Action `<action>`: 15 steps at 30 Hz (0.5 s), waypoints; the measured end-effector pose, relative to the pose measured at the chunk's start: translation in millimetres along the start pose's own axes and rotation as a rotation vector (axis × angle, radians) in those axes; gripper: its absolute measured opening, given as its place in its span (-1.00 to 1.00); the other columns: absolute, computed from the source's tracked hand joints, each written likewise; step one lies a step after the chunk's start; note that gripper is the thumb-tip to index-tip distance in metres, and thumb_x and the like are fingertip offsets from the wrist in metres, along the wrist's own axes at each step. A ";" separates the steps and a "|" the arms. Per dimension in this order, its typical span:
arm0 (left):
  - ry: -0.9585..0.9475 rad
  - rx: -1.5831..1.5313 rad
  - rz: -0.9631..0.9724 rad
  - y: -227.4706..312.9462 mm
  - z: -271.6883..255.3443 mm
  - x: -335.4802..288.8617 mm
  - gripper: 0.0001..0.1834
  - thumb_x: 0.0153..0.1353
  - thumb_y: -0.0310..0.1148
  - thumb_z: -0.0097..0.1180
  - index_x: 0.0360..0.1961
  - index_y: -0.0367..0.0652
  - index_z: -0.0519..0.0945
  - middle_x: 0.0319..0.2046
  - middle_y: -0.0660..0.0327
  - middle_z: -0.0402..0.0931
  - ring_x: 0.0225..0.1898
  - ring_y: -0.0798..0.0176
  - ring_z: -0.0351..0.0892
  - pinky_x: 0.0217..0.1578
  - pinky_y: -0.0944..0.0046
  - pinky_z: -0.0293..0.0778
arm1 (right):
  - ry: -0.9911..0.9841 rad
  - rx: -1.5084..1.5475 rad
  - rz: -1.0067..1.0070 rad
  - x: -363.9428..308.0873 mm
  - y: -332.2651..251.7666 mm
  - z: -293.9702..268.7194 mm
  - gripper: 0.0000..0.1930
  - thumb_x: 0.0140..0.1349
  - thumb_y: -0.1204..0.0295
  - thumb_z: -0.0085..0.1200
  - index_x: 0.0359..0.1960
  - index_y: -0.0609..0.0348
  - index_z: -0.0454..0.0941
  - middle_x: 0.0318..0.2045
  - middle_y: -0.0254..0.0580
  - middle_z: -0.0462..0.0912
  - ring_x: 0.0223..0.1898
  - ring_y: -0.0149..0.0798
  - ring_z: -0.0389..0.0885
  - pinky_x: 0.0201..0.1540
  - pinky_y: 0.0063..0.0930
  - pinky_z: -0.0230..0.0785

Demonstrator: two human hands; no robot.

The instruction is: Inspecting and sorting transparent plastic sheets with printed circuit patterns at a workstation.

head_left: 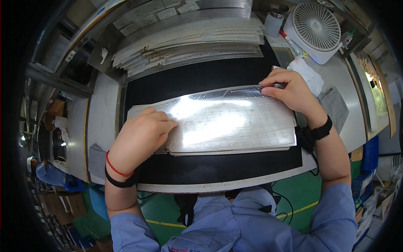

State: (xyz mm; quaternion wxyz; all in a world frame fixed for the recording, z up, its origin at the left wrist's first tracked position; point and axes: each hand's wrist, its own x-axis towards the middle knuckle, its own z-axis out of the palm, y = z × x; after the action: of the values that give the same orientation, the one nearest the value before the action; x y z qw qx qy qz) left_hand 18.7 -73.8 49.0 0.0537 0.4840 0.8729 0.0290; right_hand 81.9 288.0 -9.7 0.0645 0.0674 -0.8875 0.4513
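A stack of long, clear plastic sheets (235, 130) lies on the black mat, its surface glaring with reflected light. At the stack's left end my left hand (145, 132) is closed, thumb and forefinger pinched at the edge of a sheet; its other fingers are curled over the pile. My right hand (289, 90) pinches the far right corner of the top sheet (243, 93) between thumb and fingers. That far edge stands a little off the sheets beneath. How many sheets are held is hidden by the glare.
Beyond the black mat (184, 172), a larger pile of clear sheets (193, 42) rests in a metal rack. A white fan (315, 31), a pump bottle (273, 23), a red marker (289, 42) and a white cloth (306, 75) stand or lie at far right. A grey cloth (334, 107) lies right.
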 end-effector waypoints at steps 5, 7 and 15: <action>0.015 -0.017 0.006 -0.3 1.0 -0.1 -0.74 0.02 -0.49 0.11 -0.22 -0.14 0.67 -0.30 0.20 0.60 -0.21 0.07 0.53 -0.25 0.15 0.51 | 0.001 -0.003 -0.006 -0.3 0.3 -0.2 -0.81 0.05 0.48 0.30 -0.27 0.19 0.71 -0.36 -0.27 0.59 -0.36 -0.39 0.51 -0.26 -0.56 0.35; -0.017 0.014 -0.015 1.0 -1.0 -0.6 -0.74 0.02 -0.49 0.11 -0.22 -0.15 0.67 -0.30 0.20 0.60 -0.21 0.07 0.53 -0.24 0.15 0.51 | 0.000 -0.004 -0.005 -0.3 0.6 -0.6 -0.81 0.05 0.48 0.29 -0.27 0.19 0.71 -0.36 -0.27 0.59 -0.36 -0.39 0.51 -0.26 -0.56 0.35; 0.016 -0.004 -0.012 -1.5 1.8 -4.8 -0.78 0.04 -0.47 0.10 -0.25 -0.14 0.67 -0.36 0.21 0.59 -0.24 0.08 0.52 -0.27 0.15 0.51 | -0.006 0.010 -0.030 0.1 1.7 0.1 -0.82 0.06 0.47 0.29 -0.28 0.20 0.71 -0.37 -0.27 0.60 -0.36 -0.40 0.52 -0.26 -0.57 0.35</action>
State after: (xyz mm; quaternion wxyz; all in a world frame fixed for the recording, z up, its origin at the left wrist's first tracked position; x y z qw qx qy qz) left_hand 20.2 -78.6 47.4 0.0480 0.4784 0.8762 0.0345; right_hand 81.5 288.9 -11.1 0.0680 0.0823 -0.8843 0.4546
